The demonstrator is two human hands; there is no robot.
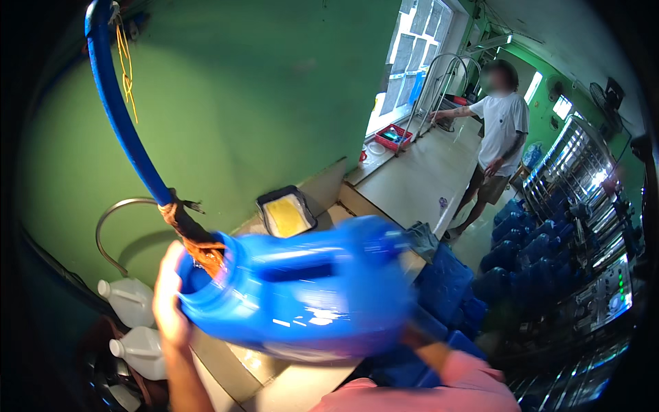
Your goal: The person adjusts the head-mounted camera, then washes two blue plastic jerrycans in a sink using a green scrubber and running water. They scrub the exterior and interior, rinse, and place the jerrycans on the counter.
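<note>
A large blue plastic water jug (309, 293) lies on its side in the air before me, blurred by motion, its wide mouth facing left. My left hand (172, 293) is wrapped against the rim of that mouth. Into the opening runs the end of a blue hose (123, 123), bound with brown and orange cloth (206, 257) that looks wet. My right arm, in a pink sleeve, reaches behind the jug's base at the lower right; the right hand itself is hidden by the jug.
White jugs (138, 353) stand at lower left. A black tray with a yellow pad (286, 215) rests by the green wall. Blue containers (445, 283) crowd the right, near steel tanks (571, 159). A person in a white shirt (502, 129) stands beyond, near a metal rack and a red basket (394, 136).
</note>
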